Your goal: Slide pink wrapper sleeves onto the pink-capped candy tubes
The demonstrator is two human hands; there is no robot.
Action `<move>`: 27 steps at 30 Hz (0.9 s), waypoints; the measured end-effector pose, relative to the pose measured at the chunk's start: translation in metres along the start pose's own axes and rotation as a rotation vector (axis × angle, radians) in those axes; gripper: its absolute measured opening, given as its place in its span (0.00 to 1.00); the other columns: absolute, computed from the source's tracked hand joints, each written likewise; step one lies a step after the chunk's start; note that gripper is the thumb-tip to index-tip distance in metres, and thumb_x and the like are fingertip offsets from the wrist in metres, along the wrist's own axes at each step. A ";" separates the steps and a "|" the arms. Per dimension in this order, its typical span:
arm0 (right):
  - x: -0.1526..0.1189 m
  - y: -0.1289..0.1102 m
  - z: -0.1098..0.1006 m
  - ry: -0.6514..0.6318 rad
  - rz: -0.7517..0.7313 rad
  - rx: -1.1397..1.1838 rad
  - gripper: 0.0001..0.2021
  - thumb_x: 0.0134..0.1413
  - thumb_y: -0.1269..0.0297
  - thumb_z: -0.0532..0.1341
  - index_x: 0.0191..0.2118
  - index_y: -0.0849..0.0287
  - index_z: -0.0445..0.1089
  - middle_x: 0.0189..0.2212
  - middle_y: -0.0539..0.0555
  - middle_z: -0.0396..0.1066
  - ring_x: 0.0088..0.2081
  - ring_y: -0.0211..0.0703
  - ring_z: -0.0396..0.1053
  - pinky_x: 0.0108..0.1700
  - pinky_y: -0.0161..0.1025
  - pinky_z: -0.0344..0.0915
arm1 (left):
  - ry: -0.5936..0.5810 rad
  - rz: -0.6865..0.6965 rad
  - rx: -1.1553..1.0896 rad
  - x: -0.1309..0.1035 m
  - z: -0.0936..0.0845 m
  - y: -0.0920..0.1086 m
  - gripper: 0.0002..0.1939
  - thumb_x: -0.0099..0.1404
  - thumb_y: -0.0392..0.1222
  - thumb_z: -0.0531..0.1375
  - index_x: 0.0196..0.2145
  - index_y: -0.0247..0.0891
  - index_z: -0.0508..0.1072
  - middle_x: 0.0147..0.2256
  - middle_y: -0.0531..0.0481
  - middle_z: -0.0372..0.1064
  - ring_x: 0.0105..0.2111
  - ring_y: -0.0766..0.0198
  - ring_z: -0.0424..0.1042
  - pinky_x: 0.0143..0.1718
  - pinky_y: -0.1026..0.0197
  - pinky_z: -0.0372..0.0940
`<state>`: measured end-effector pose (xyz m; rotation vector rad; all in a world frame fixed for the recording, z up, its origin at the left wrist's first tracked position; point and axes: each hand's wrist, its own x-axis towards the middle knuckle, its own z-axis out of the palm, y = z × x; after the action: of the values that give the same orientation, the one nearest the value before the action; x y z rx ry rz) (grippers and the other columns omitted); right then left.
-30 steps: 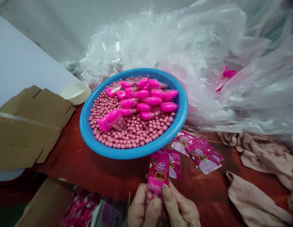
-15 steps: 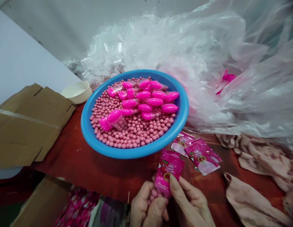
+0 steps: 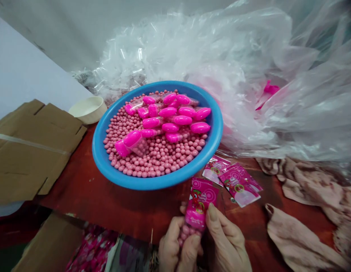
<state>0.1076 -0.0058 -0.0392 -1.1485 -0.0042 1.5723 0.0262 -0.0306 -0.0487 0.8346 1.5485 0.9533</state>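
My left hand [image 3: 175, 245] grips a clear tube of pink candy balls [image 3: 187, 232] at the bottom middle. My right hand [image 3: 228, 241] pinches a pink printed label [image 3: 200, 202] that sticks up from the tube, its thumb on the label's lower right. Just beyond them stands a blue basin [image 3: 107, 166] heaped with small pink candy balls [image 3: 152, 158]. Several filled tubes with bright pink caps [image 3: 169, 119] lie on top of the balls.
More pink labels [image 3: 234, 181] lie on the red table right of the basin. A big heap of clear plastic bags [image 3: 220, 75] fills the back and right. Brown cardboard [image 3: 30, 151] and a cream bowl [image 3: 87, 109] sit left. Pinkish cloths [image 3: 305, 211] lie at right.
The label tilted from upright to leaning right, and my right hand shifted to its right side. My left hand stayed closed around the tube.
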 end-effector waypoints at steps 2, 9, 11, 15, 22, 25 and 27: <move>0.004 -0.003 -0.006 -0.043 -0.017 -0.021 0.15 0.36 0.52 0.72 0.30 0.56 0.78 0.22 0.50 0.75 0.17 0.31 0.63 0.21 0.28 0.63 | -0.033 -0.050 -0.040 0.000 0.000 0.001 0.22 0.54 0.61 0.59 0.28 0.37 0.71 0.16 0.56 0.59 0.13 0.73 0.48 0.14 0.68 0.45; 0.012 -0.018 -0.006 -0.023 -0.058 -0.076 0.12 0.40 0.57 0.72 0.26 0.59 0.74 0.17 0.46 0.69 0.18 0.30 0.61 0.20 0.24 0.61 | -0.088 -0.051 -0.026 -0.004 0.005 0.001 0.22 0.54 0.62 0.58 0.27 0.38 0.68 0.16 0.58 0.58 0.13 0.75 0.45 0.13 0.68 0.40; 0.013 -0.018 0.000 -0.014 -0.094 -0.086 0.14 0.38 0.57 0.72 0.22 0.61 0.71 0.14 0.44 0.66 0.15 0.28 0.58 0.17 0.23 0.57 | -0.073 -0.079 -0.061 -0.005 0.006 -0.002 0.21 0.54 0.61 0.59 0.26 0.39 0.66 0.15 0.59 0.57 0.13 0.74 0.47 0.13 0.68 0.42; 0.016 -0.014 0.011 -0.019 -0.124 -0.118 0.18 0.36 0.53 0.72 0.20 0.62 0.66 0.13 0.43 0.61 0.15 0.27 0.54 0.15 0.24 0.53 | -0.029 -0.093 -0.181 -0.004 0.009 -0.007 0.21 0.53 0.60 0.61 0.24 0.39 0.63 0.15 0.60 0.56 0.13 0.75 0.47 0.14 0.70 0.44; 0.018 -0.009 0.011 0.043 -0.176 -0.174 0.19 0.39 0.51 0.70 0.21 0.61 0.65 0.15 0.43 0.58 0.17 0.29 0.53 0.16 0.25 0.52 | -0.036 -0.131 -0.397 0.001 0.013 -0.007 0.20 0.52 0.57 0.63 0.24 0.39 0.63 0.13 0.60 0.59 0.11 0.76 0.47 0.14 0.70 0.42; 0.016 -0.006 0.009 0.056 -0.202 -0.192 0.19 0.42 0.51 0.68 0.21 0.60 0.64 0.15 0.43 0.58 0.17 0.30 0.54 0.17 0.27 0.53 | 0.039 -0.085 -0.252 -0.002 0.010 -0.006 0.20 0.51 0.58 0.63 0.24 0.38 0.66 0.15 0.58 0.61 0.14 0.74 0.53 0.16 0.70 0.48; 0.015 -0.005 0.010 0.054 -0.197 -0.185 0.19 0.42 0.50 0.68 0.20 0.60 0.63 0.15 0.44 0.58 0.16 0.30 0.54 0.17 0.27 0.53 | 0.124 -0.019 -0.040 -0.005 0.008 -0.005 0.18 0.52 0.56 0.63 0.26 0.37 0.72 0.18 0.55 0.64 0.18 0.71 0.60 0.20 0.69 0.53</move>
<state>0.1064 0.0130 -0.0414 -1.2931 -0.2245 1.3865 0.0346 -0.0359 -0.0515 0.7430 1.6349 1.0357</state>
